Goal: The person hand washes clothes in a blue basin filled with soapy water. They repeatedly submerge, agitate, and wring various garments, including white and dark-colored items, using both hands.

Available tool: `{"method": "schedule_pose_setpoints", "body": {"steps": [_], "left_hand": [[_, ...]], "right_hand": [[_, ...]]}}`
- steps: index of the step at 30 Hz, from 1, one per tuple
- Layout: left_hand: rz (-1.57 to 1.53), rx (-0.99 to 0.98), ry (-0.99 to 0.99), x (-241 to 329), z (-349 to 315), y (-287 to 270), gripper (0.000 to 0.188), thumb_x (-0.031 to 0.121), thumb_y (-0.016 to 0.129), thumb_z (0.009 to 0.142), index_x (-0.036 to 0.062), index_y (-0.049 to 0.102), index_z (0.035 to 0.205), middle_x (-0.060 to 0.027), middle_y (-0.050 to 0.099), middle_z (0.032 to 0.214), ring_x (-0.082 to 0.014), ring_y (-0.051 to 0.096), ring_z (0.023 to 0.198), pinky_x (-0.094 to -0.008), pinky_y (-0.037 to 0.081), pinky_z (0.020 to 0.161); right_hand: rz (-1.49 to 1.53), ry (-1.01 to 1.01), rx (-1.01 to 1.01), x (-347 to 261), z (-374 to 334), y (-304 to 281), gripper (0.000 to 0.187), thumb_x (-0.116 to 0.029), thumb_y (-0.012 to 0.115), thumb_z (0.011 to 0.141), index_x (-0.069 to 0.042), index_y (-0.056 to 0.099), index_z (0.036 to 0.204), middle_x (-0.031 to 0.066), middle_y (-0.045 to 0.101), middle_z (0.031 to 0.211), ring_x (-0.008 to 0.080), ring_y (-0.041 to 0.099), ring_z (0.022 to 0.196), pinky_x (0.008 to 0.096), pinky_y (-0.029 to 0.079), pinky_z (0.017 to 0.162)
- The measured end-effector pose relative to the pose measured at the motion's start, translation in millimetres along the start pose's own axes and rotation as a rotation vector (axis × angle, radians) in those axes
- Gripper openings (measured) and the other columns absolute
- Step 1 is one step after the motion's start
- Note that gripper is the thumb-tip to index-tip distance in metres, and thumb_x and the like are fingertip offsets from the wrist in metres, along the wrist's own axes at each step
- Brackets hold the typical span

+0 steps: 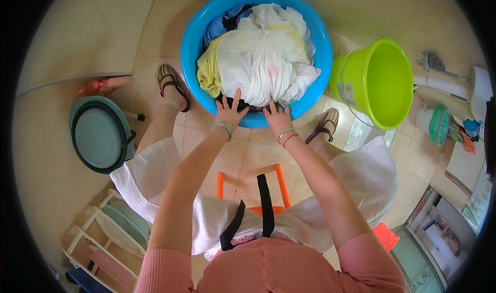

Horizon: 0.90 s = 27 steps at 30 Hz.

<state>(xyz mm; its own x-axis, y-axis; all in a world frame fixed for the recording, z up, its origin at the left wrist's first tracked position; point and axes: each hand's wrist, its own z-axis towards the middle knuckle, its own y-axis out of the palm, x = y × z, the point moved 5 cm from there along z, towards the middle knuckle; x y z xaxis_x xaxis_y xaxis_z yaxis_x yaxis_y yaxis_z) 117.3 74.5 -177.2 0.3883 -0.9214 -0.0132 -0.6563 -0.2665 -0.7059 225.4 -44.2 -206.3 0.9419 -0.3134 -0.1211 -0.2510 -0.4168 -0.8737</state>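
Just beyond both hands [232, 113] lies white clothing [258, 55].

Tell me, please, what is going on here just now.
A person is handling a heap of fabric in a blue basin. The left hand and the right hand are side by side at the basin's near edge, fingers spread over some dark cloth. A lime-green bucket is to the right of the basin.

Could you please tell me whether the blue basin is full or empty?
Full: white, yellow and blue cloth lies heaped across the blue basin, hiding its floor from view.
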Motion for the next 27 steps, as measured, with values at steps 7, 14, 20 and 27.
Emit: {"method": "schedule_pose_setpoints", "body": {"steps": [7,14,20,27], "left_hand": [[-0.028,-0.055,-0.004,43,-34,49,0.050,0.019,0.040,0.096,0.0442,0.039,0.139,-0.0156,-0.016,0.156,-0.0516,0.029,0.133,-0.0619,0.024,0.105],[-0.060,-0.103,0.030,76,-76,91,0.051,0.017,0.045,0.094,0.0413,0.042,0.139,-0.0181,-0.018,0.154,-0.0546,0.028,0.131,-0.0652,0.025,0.103],[-0.574,-0.009,0.191,58,-74,34,0.047,0.033,0.067,0.079,0.0241,0.055,0.124,-0.0172,0.038,0.140,-0.0357,0.056,0.110,-0.0458,0.048,0.086],[-0.431,0.438,-0.158,-18,7,-45,0.097,0.039,0.076,0.070,0.0363,0.018,0.148,-0.0136,0.013,0.155,-0.0360,0.033,0.133,-0.0588,0.037,0.096]], "right_hand": [[-0.048,-0.032,0.065,-13,-56,37,0.034,-0.012,0.049,0.089,-0.010,0.056,0.122,0.0181,0.034,0.145,0.0373,0.051,0.115,0.0601,0.028,0.102],[-0.058,-0.062,-0.094,-36,-109,80,0.034,-0.015,0.047,0.092,-0.006,0.052,0.125,0.0196,0.026,0.148,0.0420,0.048,0.118,0.0679,0.026,0.100],[0.501,-0.077,-0.330,-22,-55,-43,0.017,-0.025,0.056,0.083,-0.014,0.068,0.087,0.0134,0.066,0.095,0.0311,0.062,0.092,0.0417,0.050,0.076],[0.028,-0.113,0.344,43,90,-126,0.077,-0.038,0.076,0.070,-0.029,0.041,0.138,0.0084,0.038,0.143,0.0339,0.033,0.132,0.0595,0.030,0.101]]}}
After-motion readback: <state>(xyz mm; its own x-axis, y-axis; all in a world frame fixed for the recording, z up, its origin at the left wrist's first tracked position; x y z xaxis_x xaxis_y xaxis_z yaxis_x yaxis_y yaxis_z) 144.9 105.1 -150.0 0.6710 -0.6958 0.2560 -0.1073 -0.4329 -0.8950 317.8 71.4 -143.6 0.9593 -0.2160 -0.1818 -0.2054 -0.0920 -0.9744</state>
